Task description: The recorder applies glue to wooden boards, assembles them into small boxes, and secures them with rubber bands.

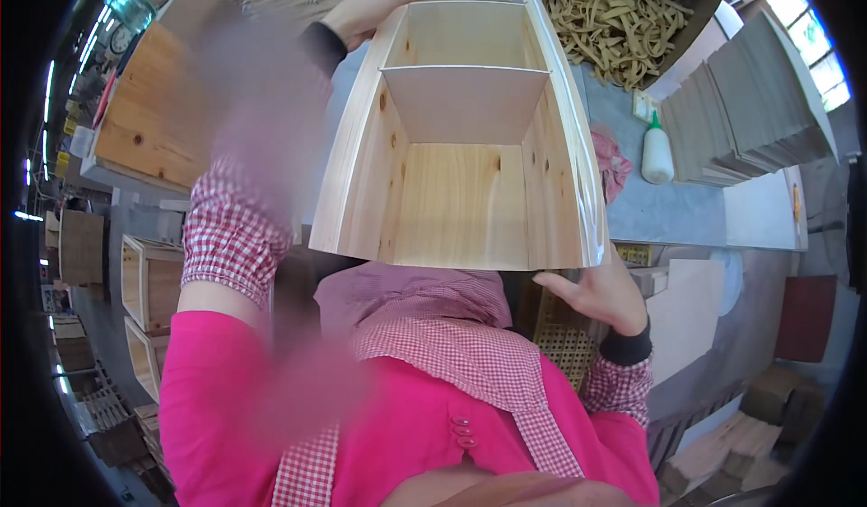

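A pale wooden box (461,204) with an open front is tilted up before me over the table's near edge. A thin white divider (470,101) crosses it, leaving a small compartment at the far end and a larger one nearer me. My left hand (366,12) holds the box at its far left corner, the fingertips partly behind the edge. At the near right corner my right hand (610,295) grips it from the outside, thumb stretched along the near edge and the other fingers hidden behind the side. Shiny clear film or tape seems to run along the right rim.
On the grey table (664,209) stand a white glue bottle (657,153) with a green tip, a pink cloth (611,162) and stacked grey boards (750,101). A carton of tan strips (619,24) is at the back. Left are a brown wooden box (149,114) and a blue jar (128,0).
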The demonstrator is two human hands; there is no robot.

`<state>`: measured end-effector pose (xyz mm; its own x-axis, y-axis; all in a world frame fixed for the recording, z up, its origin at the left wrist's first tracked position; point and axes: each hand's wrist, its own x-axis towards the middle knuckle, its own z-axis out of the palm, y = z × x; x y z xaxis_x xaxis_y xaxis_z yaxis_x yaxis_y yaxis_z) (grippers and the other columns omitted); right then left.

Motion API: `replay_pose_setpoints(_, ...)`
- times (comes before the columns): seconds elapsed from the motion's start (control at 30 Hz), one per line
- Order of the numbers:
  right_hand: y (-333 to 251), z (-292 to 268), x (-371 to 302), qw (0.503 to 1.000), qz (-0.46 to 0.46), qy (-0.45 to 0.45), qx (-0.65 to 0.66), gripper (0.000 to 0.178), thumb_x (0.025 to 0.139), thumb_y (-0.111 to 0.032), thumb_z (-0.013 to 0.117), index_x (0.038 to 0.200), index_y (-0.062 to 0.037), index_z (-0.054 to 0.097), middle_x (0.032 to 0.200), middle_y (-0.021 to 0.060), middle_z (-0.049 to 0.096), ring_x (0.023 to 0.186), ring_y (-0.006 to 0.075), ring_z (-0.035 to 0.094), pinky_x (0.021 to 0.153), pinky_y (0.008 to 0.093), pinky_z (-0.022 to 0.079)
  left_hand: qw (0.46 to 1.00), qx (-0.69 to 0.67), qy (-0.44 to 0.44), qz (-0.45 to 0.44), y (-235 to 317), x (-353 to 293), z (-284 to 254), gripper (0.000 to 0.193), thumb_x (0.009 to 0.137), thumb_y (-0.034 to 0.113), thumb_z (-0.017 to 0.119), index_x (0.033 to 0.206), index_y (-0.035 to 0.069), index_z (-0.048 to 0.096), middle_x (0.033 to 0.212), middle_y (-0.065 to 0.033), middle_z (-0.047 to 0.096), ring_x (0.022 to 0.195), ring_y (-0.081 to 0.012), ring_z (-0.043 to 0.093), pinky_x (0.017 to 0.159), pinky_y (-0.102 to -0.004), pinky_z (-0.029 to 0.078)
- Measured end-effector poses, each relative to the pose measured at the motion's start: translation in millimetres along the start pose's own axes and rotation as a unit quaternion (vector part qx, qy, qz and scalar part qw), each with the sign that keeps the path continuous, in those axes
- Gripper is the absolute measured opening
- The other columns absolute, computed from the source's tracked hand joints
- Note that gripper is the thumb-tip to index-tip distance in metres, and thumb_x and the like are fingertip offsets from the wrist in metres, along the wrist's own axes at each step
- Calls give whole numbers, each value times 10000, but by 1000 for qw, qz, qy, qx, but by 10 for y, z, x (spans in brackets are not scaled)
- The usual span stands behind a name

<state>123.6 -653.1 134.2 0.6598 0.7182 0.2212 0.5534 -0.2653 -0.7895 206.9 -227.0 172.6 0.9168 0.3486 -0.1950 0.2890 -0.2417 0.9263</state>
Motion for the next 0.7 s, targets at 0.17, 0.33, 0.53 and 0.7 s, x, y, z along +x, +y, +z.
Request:
replay_pose_setpoints(0.17, 315, -157, 70, 990, 97, 73, 75, 461, 915, -156, 601, 1304, 55, 474, 1209, 178, 608, 1114, 220, 587, 934, 316, 450, 988, 109, 18, 109, -110, -838, 127, 526, 911, 371, 623, 1307, 39, 530, 1308, -133, 509, 1189, -176, 507, 997, -321, 402)
replay_pose_setpoints(0.33, 453, 35, 857, 927, 105, 143, 330, 595, 991, -448, 420, 1301, 57, 479, 1209, 146, 599, 1067, 160, 588, 887, 280, 456, 958, 216, 5, 187, -263, -864, 108, 646, 874, 495, 610, 1337, 63, 486, 1314, -117, 488, 1211, -214, 480, 995, -359, 395)
replay_pose_setpoints(0.53, 350, 227, 1080, 859, 144, 70, 486, 586, 984, -484, 397, 1245, 27, 515, 1103, 110, 617, 958, 140, 597, 812, 272, 468, 996, -49, 17, 68, -120, -959, 293, 653, 930, 485, 528, 1364, 10, 418, 1327, -115, 485, 1197, -197, 487, 987, -309, 400)
replay_pose_setpoints(0.7, 295, 294, 1210, 836, 195, 46, 510, 534, 976, -465, 427, 1229, -4, 520, 1018, 73, 626, 882, 149, 602, 783, 280, 479, 989, -119, -65, 65, -321, -781, 143, 615, 951, 476, 488, 1333, -3, 435, 1282, -93, 522, 1148, -181, 530, 917, -330, 464)
